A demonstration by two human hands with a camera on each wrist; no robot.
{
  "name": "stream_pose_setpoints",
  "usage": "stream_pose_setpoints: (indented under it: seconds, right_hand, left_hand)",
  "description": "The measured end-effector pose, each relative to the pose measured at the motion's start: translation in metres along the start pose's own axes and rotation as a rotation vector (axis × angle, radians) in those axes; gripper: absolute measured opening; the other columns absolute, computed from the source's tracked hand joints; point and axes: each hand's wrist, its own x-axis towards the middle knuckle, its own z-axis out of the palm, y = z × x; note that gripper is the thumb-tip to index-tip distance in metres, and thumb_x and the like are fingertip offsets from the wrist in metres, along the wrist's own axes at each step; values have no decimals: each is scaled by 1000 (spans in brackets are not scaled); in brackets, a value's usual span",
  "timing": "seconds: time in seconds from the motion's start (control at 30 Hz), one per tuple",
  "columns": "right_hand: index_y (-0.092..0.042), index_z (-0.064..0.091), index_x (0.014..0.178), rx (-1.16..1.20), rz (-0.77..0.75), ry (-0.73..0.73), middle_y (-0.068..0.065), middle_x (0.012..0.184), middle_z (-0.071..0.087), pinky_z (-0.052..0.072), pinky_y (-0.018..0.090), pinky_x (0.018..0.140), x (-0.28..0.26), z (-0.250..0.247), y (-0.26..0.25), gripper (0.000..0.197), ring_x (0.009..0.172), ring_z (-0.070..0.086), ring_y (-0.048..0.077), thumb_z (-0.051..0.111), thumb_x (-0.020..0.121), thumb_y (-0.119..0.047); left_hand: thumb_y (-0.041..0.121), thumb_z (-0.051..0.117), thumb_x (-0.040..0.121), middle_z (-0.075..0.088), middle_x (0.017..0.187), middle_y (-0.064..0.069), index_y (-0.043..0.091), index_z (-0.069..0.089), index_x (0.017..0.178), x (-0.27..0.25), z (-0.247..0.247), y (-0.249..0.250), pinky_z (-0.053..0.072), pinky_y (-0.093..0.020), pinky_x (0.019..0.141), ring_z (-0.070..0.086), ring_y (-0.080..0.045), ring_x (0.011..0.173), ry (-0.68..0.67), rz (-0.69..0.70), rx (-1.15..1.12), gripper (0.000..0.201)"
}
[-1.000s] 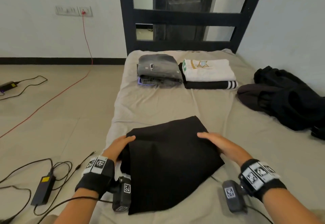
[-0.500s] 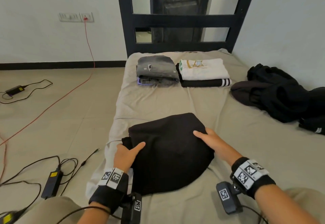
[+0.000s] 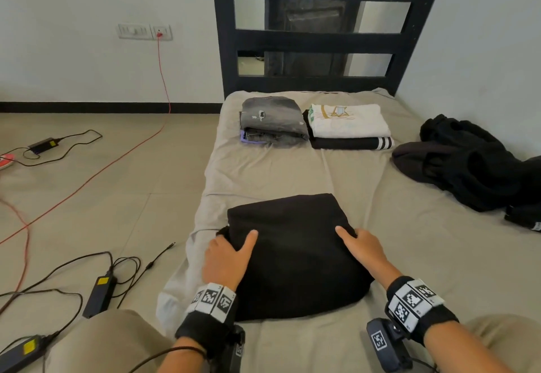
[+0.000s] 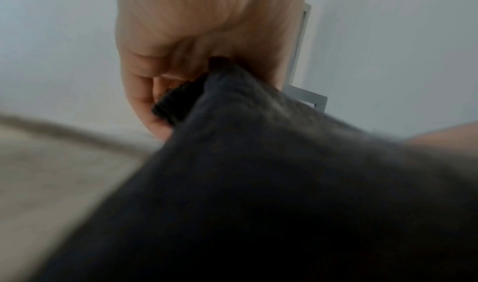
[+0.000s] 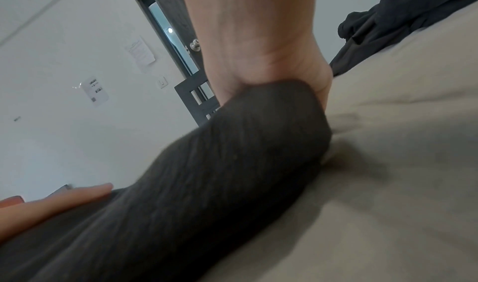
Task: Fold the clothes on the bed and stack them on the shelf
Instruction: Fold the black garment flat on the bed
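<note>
Both hands grip the folded black garment [image 3: 292, 252] from its sides. On its left edge the left hand [image 3: 227, 261] lays its thumb on top while the fingers curl under the fold — the left wrist view shows a dark edge of cloth pinched in those fingers [image 4: 139, 94]. At the right edge the right hand [image 3: 361, 248] has one finger lying on top and the rest tucked down the side; from the right wrist view the cloth bulges up into the palm.

This garment lies at the near end of the bed [image 3: 409, 255], between the two hands, on the beige sheet. Toward the far end sit two folded stacks side by side — a grey stack [image 3: 272, 121] on the left, a white shirt [image 3: 348, 121] over a black striped piece on the right. Unfolded black clothes [image 3: 468, 164] are heaped at the right edge of the bed. Cables and chargers [image 3: 99, 293] lie on the floor to the left.
</note>
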Motion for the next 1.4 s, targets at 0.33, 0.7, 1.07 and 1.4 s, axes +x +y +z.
stream_pose_setpoints:
  seconds: [0.33, 0.7, 1.07, 1.4]
  right_hand:
    - [-11, 58, 124, 5, -146, 46, 8, 117, 64, 42, 30, 85, -7, 2, -3, 38, 109, 59, 28, 41, 102, -37]
    - [-20, 56, 129, 170, -80, -220, 1, 119, 62, 44, 31, 95, -7, -2, 1, 45, 112, 58, 22, 59, 92, -46]
    - [-15, 52, 131, 534, 48, -306, 2, 112, 62, 48, 27, 76, -22, -18, -13, 40, 95, 60, 16, 52, 98, -37]
    - [-12, 57, 121, 817, -34, -301, 8, 100, 69, 53, 27, 62, 57, -69, -140, 31, 87, 66, 21, 53, 98, -33]
  left_hand:
    - [42, 34, 102, 57, 79, -4, 9, 56, 85, 2, 8, 10, 41, -31, 72, 57, -24, 80, -30, -37, -193, 43]
    - [58, 48, 92, 59, 123, -19, -1, 53, 125, 8, 12, 25, 40, -33, 88, 56, -33, 105, -227, -313, -390, 68]
    - [62, 54, 86, 56, 135, -9, 17, 44, 143, -12, 16, 22, 44, -45, 102, 52, -32, 121, -371, -517, -1033, 73]
    - [44, 35, 102, 48, 143, -16, 4, 41, 141, 99, -29, 124, 48, -35, 87, 48, -33, 131, -387, -194, -1072, 57]
